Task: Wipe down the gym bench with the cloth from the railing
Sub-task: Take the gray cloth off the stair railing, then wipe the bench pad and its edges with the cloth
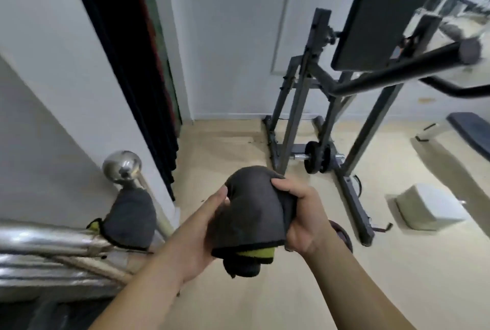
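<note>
Head camera is looking down at both hands, which are holding a dark grey cloth [252,213] in mid-air over the beige floor [233,149], well apart from the gym bench [472,129]. The right hand [302,213] is gripping the cloth's right edge, fingers curled tight over a bunched fold. The left hand [204,229] is cupping the cloth from its left side with the thumb pressing on top; its fingers are hiding behind the fabric, so I am judging that grip from the thumb alone. A yellow-green underside is peeking out at the cloth's lower hem.

A second dark cloth [132,221] is hanging over the chrome railing [47,239], just below its ball finial [122,166]; motion blur is smearing the railing's bars.

The gym bench is showing only as a blue-grey padded strip, cut off by the right edge. A steel exercise frame [305,107] is standing near the wall with a dumbbell [318,157] lying at its foot. A round dark object [343,234] is mostly hiding behind the right wrist, and I am unable to identify it. A white block [429,210] is sitting on the floor, too blurred to name.
</note>
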`<state>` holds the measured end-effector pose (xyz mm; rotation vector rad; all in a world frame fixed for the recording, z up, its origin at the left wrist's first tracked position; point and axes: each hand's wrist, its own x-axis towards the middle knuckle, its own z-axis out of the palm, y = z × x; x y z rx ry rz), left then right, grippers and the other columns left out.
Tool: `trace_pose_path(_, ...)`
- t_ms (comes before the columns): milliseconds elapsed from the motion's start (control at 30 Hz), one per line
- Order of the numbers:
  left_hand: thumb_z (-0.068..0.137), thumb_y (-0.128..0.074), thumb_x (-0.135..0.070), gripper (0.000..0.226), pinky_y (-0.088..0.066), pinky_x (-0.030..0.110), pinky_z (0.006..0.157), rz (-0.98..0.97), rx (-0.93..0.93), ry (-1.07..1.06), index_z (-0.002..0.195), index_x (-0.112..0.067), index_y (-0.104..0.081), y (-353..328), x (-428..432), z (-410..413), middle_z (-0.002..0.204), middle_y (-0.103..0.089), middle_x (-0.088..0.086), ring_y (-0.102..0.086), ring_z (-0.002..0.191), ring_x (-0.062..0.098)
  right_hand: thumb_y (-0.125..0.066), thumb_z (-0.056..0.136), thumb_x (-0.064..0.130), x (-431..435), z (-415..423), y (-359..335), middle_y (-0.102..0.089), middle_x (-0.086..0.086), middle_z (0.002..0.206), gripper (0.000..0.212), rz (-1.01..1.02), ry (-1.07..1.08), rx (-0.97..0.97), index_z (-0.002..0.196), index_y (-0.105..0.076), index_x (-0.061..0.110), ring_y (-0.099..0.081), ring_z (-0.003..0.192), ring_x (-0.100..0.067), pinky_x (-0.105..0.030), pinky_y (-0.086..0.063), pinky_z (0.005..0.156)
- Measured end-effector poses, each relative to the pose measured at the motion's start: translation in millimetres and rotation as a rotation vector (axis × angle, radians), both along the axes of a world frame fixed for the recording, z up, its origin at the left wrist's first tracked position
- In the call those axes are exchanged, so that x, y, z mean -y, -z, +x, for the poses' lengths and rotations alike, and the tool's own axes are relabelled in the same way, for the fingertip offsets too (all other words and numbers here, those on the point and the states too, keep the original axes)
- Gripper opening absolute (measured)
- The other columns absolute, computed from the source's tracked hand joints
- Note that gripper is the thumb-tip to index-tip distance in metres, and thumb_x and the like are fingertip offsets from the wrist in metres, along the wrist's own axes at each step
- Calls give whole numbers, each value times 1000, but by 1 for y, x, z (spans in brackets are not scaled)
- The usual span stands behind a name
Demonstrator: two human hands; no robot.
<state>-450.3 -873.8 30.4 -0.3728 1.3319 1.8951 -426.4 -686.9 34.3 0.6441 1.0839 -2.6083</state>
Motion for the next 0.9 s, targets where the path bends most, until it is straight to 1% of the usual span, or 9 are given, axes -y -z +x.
trace_pose_path(133, 83, -72, -43, 54, -52, 45, 99, 65, 110, 251, 120, -4, -74, 6, -135, 50, 120, -76, 19, -74, 107, 33, -58, 93, 11, -130, 82, 1, -75, -24, 110, 28, 76, 161, 139, 101, -81, -4, -73, 93, -37, -47, -53, 95)
trace_pose_path(267, 90, -73, -33, 43, -57, 51, 94, 9, 53, 445, 123, -4, -71, 14, -287, 118, 114, -77, 22, -75, 104, 39, -68, 89, 16, -268, 194, 32, -75, -22, 114, 35, 231, 417, 359, 118, -75, -2, -73, 100, -38, -45, -59, 86)
trace_pose_path(367, 89, -76, -34, 38, -60, 53, 85, -28, -19, 588, 120, -12, -72, 20, -394, 176, 111, -79, 19, -76, 102, 40, -67, 91, 18, -350, 287, 50, -71, -13, 115, 25, 349, 632, 416, 113, -70, 8, -70, 95, -26, -35, -55, 69)
trace_pose_path(400, 89, -76, -33, 37, -60, 49, 81, -28, -39, 632, 120, -11, -73, 21, -424, 195, 110, -79, 18, -76, 101, 38, -67, 93, 19, -372, 314, 53, -69, -13, 120, 26, 344, 713, 437, 116, -68, 8, -69, 100, -26, -36, -55, 72)
trace_pose_path(467, 90, -75, -30, 36, -58, 45, 86, -16, -61, 713, 120, -10, -72, 19, -477, 228, 111, -80, 15, -76, 105, 33, -68, 94, 19, -407, 358, 51, -71, -14, 119, 27, 311, 805, 454, 118, -70, 7, -70, 100, -28, -39, -58, 76)
trace_pose_path(600, 90, -75, -34, 37, -55, 52, 101, -32, -112, 882, 122, -15, -71, 7, -565, 270, 114, -80, 10, -74, 111, 31, -68, 91, 24, -457, 408, 24, -75, -7, 100, 13, 311, 776, 393, 93, -81, 19, -69, 89, -22, -37, -60, 81)
trace_pose_path(733, 92, -74, -28, 30, -51, 60, 105, -64, -167, 1003, 117, -11, -74, 6, -647, 288, 113, -79, 16, -74, 109, 36, -70, 89, 36, -514, 431, 22, -71, -12, 125, 31, 299, 847, 418, 110, -77, 14, -74, 107, -27, -47, -58, 96)
trace_pose_path(800, 91, -75, -28, 33, -53, 59, 103, -72, -164, 1021, 119, -9, -72, 10, -690, 290, 113, -78, 17, -74, 108, 37, -67, 92, 41, -547, 434, 23, -73, -8, 124, 32, 304, 838, 438, 114, -79, 21, -75, 103, -24, -43, -59, 94)
trace_pose_path(900, 92, -74, -28, 32, -60, 52, 91, -96, -161, 1017, 118, -10, -71, 15, -763, 288, 109, -80, 16, -76, 103, 35, -64, 93, 49, -609, 433, 26, -80, -7, 106, 33, 312, 831, 462, 103, -84, 25, -72, 89, -21, -38, -57, 88)
